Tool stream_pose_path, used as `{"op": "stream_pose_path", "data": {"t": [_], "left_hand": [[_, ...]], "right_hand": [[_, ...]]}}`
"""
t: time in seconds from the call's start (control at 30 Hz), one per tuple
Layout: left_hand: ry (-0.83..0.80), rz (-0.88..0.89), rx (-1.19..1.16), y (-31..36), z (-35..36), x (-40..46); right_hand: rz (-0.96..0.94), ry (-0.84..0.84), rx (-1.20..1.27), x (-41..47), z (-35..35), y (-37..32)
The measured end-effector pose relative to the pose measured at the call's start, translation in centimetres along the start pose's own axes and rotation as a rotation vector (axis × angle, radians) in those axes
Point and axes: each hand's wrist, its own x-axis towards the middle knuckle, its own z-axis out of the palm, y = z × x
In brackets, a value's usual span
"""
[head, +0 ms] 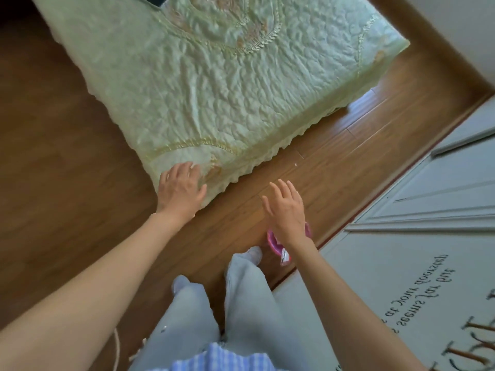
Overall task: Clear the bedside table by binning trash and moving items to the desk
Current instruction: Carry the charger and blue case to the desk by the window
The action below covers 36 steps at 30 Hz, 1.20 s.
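My left hand [180, 186] is stretched out over the near corner of the bed, fingers slightly curled and holding nothing. My right hand [287, 210] hovers open above the wooden floor, fingers spread and empty. Directly under my right wrist a small pink bin [273, 241] sits on the floor, mostly hidden by the hand. A clear wrapper with red print [285, 257] hangs at its near rim. The bedside table and the desk are out of view.
A bed with a pale green quilted cover [214, 76] fills the upper middle. A dark object [154, 0] lies at its far edge. White panelled doors [442, 188] and a grey mat with lettering [401, 303] are on the right. My legs in light jeans [241, 303] stand below.
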Motion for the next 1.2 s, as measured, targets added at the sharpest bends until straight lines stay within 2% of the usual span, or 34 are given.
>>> {"op": "stream_pose_path", "data": {"t": [0.4,0.67,0.97,1.2], "left_hand": [[0.192,-0.264,-0.056,-19.9,-6.6,-9.5],[0.353,-0.491,-0.098,-29.2,-10.6,-13.1],[0.405,-0.652,-0.039,-38.5,-13.7,-12.1],[0.385,-0.714,0.034,-46.0,-18.4,-6.0]], "right_hand": [[-0.277,-0.057,-0.081,-1.7,1.4,-22.2],[-0.525,-0.083,-0.133,-1.2,2.7,-35.7],[-0.724,-0.095,-0.110,5.3,5.4,-47.3],[-0.798,-0.089,-0.047,14.2,5.7,-56.6]]}}
